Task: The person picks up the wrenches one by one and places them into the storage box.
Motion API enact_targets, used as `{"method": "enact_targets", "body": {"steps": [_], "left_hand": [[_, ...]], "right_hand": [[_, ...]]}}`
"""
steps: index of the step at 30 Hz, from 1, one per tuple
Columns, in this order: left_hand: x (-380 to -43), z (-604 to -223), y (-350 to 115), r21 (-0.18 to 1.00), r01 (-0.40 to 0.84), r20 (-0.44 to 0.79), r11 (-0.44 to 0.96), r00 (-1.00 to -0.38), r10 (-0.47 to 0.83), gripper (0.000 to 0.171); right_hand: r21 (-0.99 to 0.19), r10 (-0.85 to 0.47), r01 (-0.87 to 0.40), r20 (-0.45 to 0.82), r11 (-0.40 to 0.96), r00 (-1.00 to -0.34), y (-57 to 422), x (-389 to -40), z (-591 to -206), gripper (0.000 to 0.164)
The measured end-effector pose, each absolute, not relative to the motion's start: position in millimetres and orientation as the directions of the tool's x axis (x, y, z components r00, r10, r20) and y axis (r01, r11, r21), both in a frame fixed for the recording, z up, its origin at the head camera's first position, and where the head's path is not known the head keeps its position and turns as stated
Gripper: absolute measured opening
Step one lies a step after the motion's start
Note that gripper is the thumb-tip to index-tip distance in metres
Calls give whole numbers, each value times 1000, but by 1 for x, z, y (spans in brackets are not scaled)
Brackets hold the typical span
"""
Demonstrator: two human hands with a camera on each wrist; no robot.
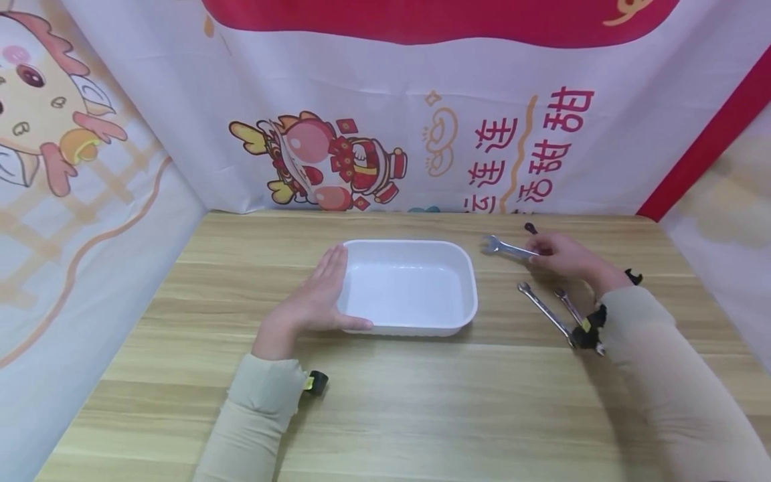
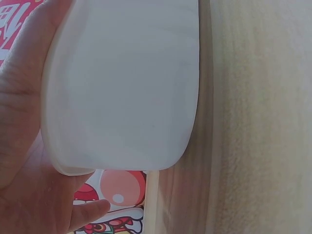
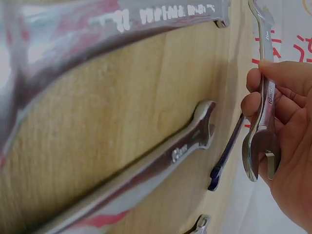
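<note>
A white rectangular plastic tray stands on the table with nothing in it. My left hand rests against its near left corner, the fingers straight along the left side and the thumb along the front rim. In the left wrist view the tray's pale outer wall covers much of the picture. To the right of the tray, my right hand pinches a silver open-end wrench between thumb and fingers. The right wrist view shows this wrench raised off the table, its lower open jaw free of the hand.
Nearer me lie several wrenches, among them a silver one and a smaller one partly hidden by the right wrist strap. A dark wrench lies behind the right hand. Printed cloth hangs along the table's far edge.
</note>
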State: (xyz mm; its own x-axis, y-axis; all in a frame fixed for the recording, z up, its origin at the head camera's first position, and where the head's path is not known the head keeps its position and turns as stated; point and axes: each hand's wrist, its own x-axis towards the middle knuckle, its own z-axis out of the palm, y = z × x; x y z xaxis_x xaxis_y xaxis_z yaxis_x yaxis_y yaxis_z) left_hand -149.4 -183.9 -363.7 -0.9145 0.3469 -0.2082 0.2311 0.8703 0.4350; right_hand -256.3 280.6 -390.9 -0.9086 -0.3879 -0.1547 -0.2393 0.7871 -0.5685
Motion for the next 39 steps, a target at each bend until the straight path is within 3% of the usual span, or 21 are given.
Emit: {"method": "enact_targets", "body": {"steps": [18,39], "left_hand": [[-150,-363,-186,428,239,-212,872,-911,354,144],[-152,-364,-185,416,246,-217,875,-908,358,145]], "right_hand": [[-595,-315,-179,-131,783,-940,288,-248,-373,23],[-612,-333,-254,-15,749,-943,263,-224,-358,23]]}}
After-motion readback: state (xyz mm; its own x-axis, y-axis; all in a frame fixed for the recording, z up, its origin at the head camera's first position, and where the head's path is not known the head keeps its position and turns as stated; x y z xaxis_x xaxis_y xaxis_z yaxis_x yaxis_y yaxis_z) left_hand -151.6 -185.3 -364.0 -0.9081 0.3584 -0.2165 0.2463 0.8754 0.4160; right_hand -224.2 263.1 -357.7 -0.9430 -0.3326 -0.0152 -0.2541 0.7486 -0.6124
